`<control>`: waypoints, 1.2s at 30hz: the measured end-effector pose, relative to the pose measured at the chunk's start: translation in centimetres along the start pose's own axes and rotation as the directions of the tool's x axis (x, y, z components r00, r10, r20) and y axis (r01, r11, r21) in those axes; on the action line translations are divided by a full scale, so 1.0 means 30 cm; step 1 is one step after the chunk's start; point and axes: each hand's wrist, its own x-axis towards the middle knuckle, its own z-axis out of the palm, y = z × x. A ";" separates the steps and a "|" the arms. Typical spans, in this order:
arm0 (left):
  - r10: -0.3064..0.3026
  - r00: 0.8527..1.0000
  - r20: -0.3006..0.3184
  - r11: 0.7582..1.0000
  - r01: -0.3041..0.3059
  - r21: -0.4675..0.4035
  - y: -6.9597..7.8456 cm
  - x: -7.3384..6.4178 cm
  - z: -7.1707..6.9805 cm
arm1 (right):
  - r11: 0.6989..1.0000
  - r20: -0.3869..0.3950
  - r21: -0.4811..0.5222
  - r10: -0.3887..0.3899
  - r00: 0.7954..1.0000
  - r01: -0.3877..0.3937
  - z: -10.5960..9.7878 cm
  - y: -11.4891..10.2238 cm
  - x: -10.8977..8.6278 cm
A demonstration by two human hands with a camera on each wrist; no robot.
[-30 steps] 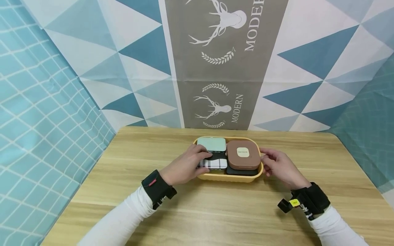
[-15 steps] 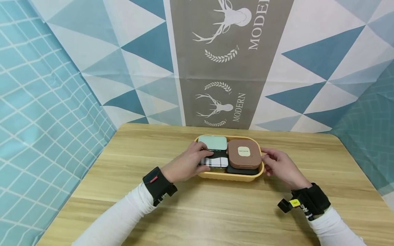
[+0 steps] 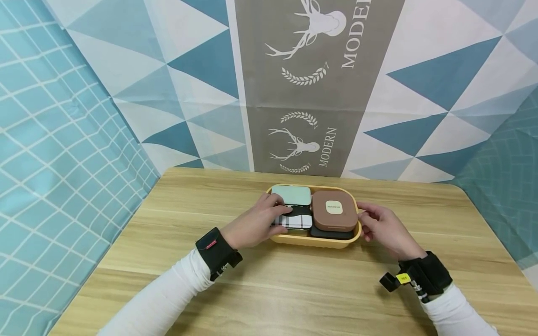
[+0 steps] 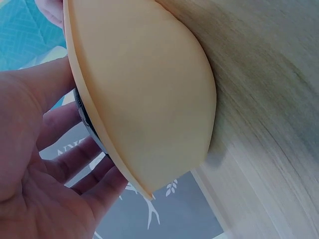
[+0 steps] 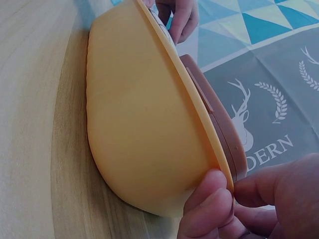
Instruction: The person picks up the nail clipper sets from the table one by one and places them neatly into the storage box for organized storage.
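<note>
A yellow-orange oval basket (image 3: pixel 323 243) stands on the table, packed with small boxes. At its left end my left hand (image 3: pixel 254 224) reaches over the rim and grips a flat case (image 3: pixel 300 221) with a white plaid part and a black part, thumb at the near edge and fingers over the top. The right hand (image 3: pixel 384 229) pinches the basket's right rim; in the right wrist view, fingers (image 5: pixel 207 206) press its outer wall. A brown rounded-square box (image 3: pixel 335 219) with a cream label lies beside the plaid case, on a black flat item (image 3: pixel 332 233). Behind the case sits a mint-green box (image 3: pixel 291 193).
The wooden table (image 3: pixel 269 289) runs up to a patterned cloth backdrop (image 3: pixel 294 140) just behind the basket. Blue grid-patterned cloth (image 3: pixel 63 163) hangs along the left side. Each wrist wears a black strap (image 3: pixel 216 252) with a small camera.
The head view has shifted slightly. Both hands keep the same places at the basket, and the boxes lie as before.
</note>
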 end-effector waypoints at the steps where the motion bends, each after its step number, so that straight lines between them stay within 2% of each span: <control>1: 0.002 1.000 0.000 1.000 -0.002 0.002 0.000 0.000 0.000 | 1.000 0.001 0.000 -0.001 1.000 0.001 0.000 -0.001 -0.001; 12: 0.008 1.000 0.000 1.000 -0.008 0.009 -0.001 0.002 0.001 | 1.000 -0.002 -0.002 0.010 1.000 -0.010 0.000 0.001 -0.002; 22: -0.018 1.000 -0.002 0.999 0.018 0.027 0.006 0.006 0.004 | 1.000 -0.004 0.000 0.002 1.000 -0.002 0.003 0.002 -0.003; 36: -0.032 0.999 -0.009 0.999 0.032 -0.011 0.004 -0.002 0.001 | 1.000 0.001 -0.004 0.002 1.000 -0.002 0.003 -0.001 -0.002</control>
